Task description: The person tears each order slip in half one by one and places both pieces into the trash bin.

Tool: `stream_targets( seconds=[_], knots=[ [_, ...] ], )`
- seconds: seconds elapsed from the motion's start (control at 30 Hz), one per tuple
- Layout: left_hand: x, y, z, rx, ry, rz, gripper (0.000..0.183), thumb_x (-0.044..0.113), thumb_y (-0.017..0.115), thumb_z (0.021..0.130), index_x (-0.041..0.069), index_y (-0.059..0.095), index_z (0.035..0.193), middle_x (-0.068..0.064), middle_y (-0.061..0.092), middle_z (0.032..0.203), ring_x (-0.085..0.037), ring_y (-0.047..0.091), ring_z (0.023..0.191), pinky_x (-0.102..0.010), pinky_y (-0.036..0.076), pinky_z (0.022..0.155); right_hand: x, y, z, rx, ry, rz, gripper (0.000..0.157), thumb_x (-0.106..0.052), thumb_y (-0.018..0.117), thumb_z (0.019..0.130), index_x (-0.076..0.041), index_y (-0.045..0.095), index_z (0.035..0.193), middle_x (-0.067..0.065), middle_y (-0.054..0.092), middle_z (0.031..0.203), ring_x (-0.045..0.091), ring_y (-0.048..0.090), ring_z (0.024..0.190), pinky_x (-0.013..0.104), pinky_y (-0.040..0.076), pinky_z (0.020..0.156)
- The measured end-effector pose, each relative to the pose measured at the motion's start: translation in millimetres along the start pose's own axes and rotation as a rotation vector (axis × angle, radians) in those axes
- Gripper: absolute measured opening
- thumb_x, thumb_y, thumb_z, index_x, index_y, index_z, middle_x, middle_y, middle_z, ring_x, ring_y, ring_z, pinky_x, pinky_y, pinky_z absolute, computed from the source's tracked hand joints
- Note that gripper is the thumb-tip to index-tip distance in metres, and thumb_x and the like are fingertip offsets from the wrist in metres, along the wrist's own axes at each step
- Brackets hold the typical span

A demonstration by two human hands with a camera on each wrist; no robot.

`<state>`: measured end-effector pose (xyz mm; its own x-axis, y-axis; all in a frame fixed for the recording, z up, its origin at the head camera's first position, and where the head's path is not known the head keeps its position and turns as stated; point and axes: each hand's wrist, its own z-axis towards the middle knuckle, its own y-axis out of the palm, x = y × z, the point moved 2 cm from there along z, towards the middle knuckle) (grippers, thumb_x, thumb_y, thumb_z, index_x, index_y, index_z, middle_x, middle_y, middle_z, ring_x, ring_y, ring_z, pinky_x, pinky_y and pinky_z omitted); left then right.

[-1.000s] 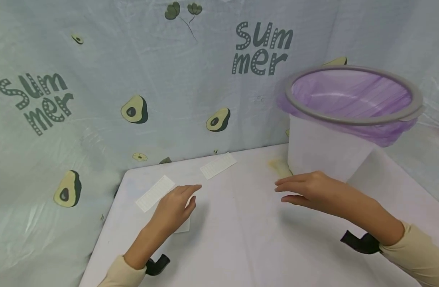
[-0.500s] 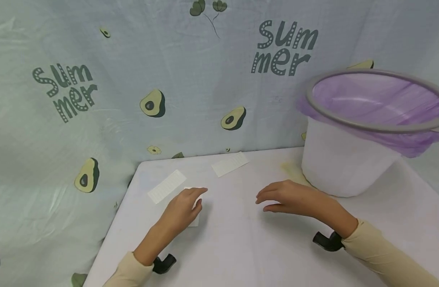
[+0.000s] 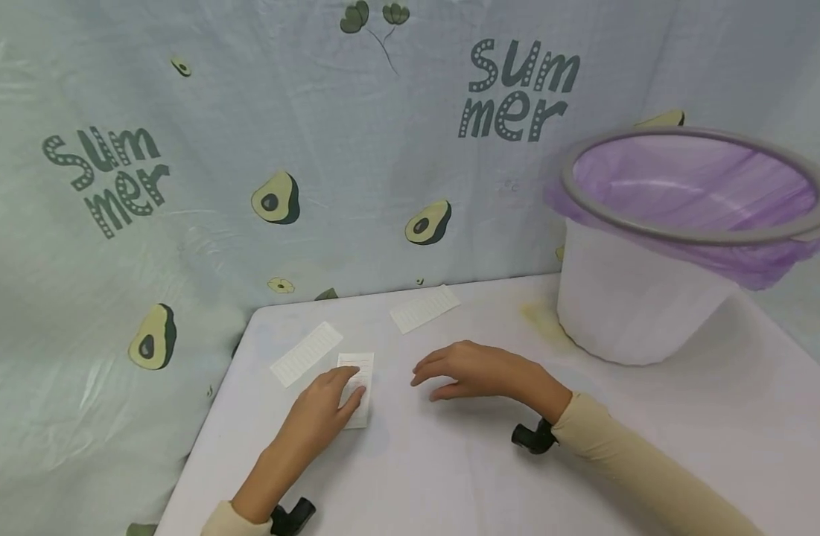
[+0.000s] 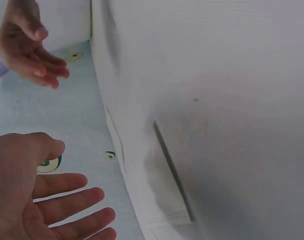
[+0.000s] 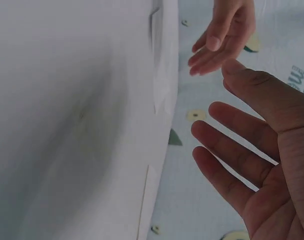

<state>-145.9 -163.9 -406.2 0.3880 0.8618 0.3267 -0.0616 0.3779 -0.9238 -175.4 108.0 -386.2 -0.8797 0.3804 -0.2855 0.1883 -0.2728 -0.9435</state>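
My left hand (image 3: 321,408) hovers over the near white paper slip (image 3: 359,406), its fingers loosely extended and holding nothing. In the left wrist view the slip (image 4: 169,197) lies below that hand, apart from it, with a dark shadow along one long edge. To the right, my right hand (image 3: 475,370) hangs above the table, fingers relaxed and spread, holding nothing. A second printed slip (image 3: 307,353) lies tilted at the left, and a third slip (image 3: 425,308) lies near the back edge. The print is too small to read.
A white bin (image 3: 624,305) with a grey rim and a purple liner (image 3: 691,179) stands at the table's back right. A sheet printed with avocados (image 3: 342,171) hangs behind the white-covered table (image 3: 450,476). Black wrist mounts (image 3: 533,437) hang under both wrists.
My right hand has moved left, away from the bin and toward the slips. My left hand has shifted slightly, so more of the near slip shows. The head view has turned a little.
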Motion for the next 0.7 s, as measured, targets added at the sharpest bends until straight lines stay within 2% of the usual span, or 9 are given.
stream_targets(
  seconds=[0.13, 0.3, 0.43, 0.6, 0.7],
  knots=[
    [-3.4, 5.9, -5.3, -0.063, -0.02, 0.033, 0.046, 0.028, 0.067, 0.1, -0.001, 0.061, 0.136, -0.02, 0.059, 0.14, -0.038, 0.056, 0.13, -0.054, 0.05, 0.102, 6, 9.8, 27, -0.051, 0.01, 0.041, 0.033, -0.026, 0.07, 0.099, -0.014, 0.069, 0.13, -0.001, 0.066, 0.134, 0.013, 0.061, 0.125, 0.026, 0.049, 0.103],
    [-12.6, 7.8, -11.2, -0.085, -0.024, 0.078, 0.055, 0.032, 0.07, 0.098, -0.005, 0.059, 0.137, -0.022, 0.054, 0.145, -0.039, 0.053, 0.134, -0.054, 0.049, 0.102, 16, 23.1, 61, -0.086, 0.016, 0.063, 0.034, -0.025, 0.072, 0.097, -0.014, 0.07, 0.129, -0.001, 0.066, 0.134, 0.012, 0.061, 0.126, 0.025, 0.048, 0.105],
    [-16.5, 13.0, -11.1, -0.119, -0.036, 0.094, 0.064, 0.035, 0.071, 0.097, -0.01, 0.054, 0.139, -0.025, 0.05, 0.148, -0.04, 0.047, 0.138, -0.054, 0.045, 0.107, 20, 35.4, 79, -0.115, 0.016, 0.081, 0.032, -0.022, 0.072, 0.097, -0.014, 0.071, 0.128, -0.001, 0.067, 0.134, 0.011, 0.06, 0.127, 0.023, 0.046, 0.106],
    [-20.5, 17.1, -11.9, -0.133, -0.051, 0.072, 0.069, 0.036, 0.072, 0.096, -0.012, 0.051, 0.141, -0.027, 0.048, 0.149, -0.042, 0.044, 0.14, -0.055, 0.042, 0.11, 23, 51.2, 98, -0.144, -0.023, 0.075, 0.029, -0.019, 0.072, 0.098, -0.014, 0.071, 0.126, -0.001, 0.066, 0.134, 0.011, 0.06, 0.127, 0.021, 0.043, 0.107],
    [-23.1, 21.6, -10.7, -0.172, -0.078, 0.031, 0.076, 0.041, 0.072, 0.095, -0.011, 0.048, 0.144, -0.027, 0.045, 0.152, -0.043, 0.042, 0.142, -0.056, 0.04, 0.111, 29, 57.3, 108, -0.158, -0.006, 0.041, 0.031, -0.022, 0.072, 0.097, -0.017, 0.07, 0.128, -0.004, 0.065, 0.137, 0.009, 0.058, 0.129, 0.022, 0.042, 0.109]
  ],
)
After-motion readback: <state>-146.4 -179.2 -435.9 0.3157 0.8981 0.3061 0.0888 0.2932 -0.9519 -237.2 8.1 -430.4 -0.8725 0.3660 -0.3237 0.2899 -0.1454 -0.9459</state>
